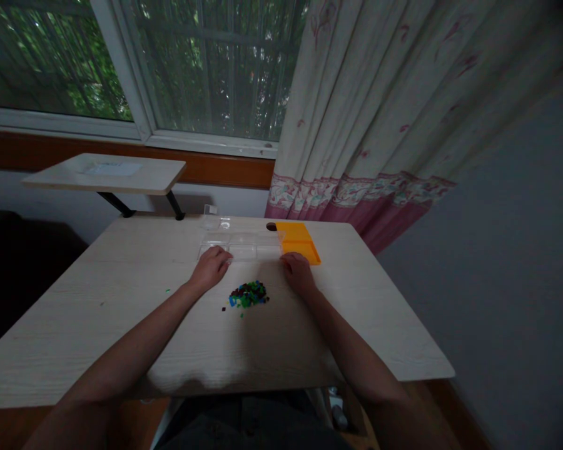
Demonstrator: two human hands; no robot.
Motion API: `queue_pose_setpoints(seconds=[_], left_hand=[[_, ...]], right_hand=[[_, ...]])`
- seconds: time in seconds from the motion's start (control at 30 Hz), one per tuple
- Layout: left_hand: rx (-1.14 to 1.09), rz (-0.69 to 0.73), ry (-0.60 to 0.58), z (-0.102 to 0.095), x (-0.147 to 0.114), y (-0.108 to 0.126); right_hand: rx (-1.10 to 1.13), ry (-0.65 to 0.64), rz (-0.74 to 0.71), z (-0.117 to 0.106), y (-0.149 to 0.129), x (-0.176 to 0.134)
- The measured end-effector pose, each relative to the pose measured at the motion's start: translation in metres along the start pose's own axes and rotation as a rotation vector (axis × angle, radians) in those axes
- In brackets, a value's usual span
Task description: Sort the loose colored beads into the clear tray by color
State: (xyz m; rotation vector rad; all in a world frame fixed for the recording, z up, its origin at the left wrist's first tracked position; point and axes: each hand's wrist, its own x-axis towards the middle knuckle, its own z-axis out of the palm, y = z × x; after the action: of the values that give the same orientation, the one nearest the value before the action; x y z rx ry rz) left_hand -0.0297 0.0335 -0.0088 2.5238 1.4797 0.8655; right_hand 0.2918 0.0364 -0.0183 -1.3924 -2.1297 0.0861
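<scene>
Mid-frame, the left hand (pixel 212 265) curls at a clear plastic compartmented tray (pixel 243 251); below, small multicoloured pieces (pixel 249 294) lie heaped, unsorted; the right hand (pixel 297 269) bends beside an orange plastic case (pixel 294 232) (whether either grip holds, I cannot tell).

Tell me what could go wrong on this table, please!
The loose heap of tiny green, blue and dark pieces lies between both bare forearms; either might scatter it. The stray green piece out left could be overlooked. The clear plastic compartment tray blends into the pale wooden table, so might get bumped.
</scene>
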Motion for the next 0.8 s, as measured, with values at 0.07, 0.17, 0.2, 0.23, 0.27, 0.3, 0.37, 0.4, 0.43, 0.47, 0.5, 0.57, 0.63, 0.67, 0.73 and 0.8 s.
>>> queue_pose_setpoints(seconds=[0.07,0.17,0.2,0.23,0.27,0.3,0.37,0.4,0.43,0.47,0.5,0.57,0.63,0.67,0.73,0.8], left_hand=[[-0.012,0.011,-0.012,0.000,0.001,0.000],[-0.014,0.019,-0.014,0.001,0.000,0.001],[-0.014,0.024,-0.013,0.001,0.000,0.002],[-0.016,0.032,-0.014,0.002,0.000,0.003],[-0.020,0.042,-0.016,0.002,0.000,0.003],[-0.025,0.052,-0.018,0.003,0.000,0.003],[-0.029,0.067,-0.025,0.004,0.002,0.003],[-0.030,0.071,-0.029,0.004,0.003,0.003],[-0.031,0.072,-0.034,0.003,0.004,0.003],[-0.034,0.074,-0.040,0.003,0.005,0.002],[-0.040,0.077,-0.047,0.002,0.005,0.002],[-0.062,0.088,-0.061,-0.002,0.005,0.002],[-0.081,0.098,-0.060,-0.009,0.002,0.002],[-0.086,0.097,-0.049,-0.013,-0.001,0.001],[-0.079,0.072,0.006,-0.023,-0.006,-0.003],[-0.053,0.010,0.108,-0.034,-0.008,-0.016]], right_hand=[[-0.014,0.003,0.001,0.000,0.001,-0.001],[-0.044,0.025,0.024,0.001,0.002,-0.003],[-0.054,0.033,0.035,0.002,0.002,-0.004],[-0.060,0.038,0.041,0.002,0.002,-0.004],[-0.061,0.038,0.041,0.002,0.003,-0.005],[-0.059,0.038,0.039,0.003,0.003,-0.005],[-0.048,0.033,0.032,0.003,0.004,-0.005],[-0.043,0.032,0.030,0.003,0.004,-0.004],[-0.041,0.033,0.029,0.002,0.004,-0.004],[-0.040,0.037,0.031,0.002,0.004,-0.004],[-0.040,0.040,0.032,0.001,0.003,-0.004],[-0.039,0.047,0.032,0.000,0.002,-0.003],[-0.036,0.048,0.031,0.000,0.001,-0.003],[-0.034,0.047,0.031,-0.001,0.001,-0.003],[-0.032,0.050,0.036,0.000,0.001,-0.003],[-0.034,0.053,0.041,0.001,0.001,-0.003]])
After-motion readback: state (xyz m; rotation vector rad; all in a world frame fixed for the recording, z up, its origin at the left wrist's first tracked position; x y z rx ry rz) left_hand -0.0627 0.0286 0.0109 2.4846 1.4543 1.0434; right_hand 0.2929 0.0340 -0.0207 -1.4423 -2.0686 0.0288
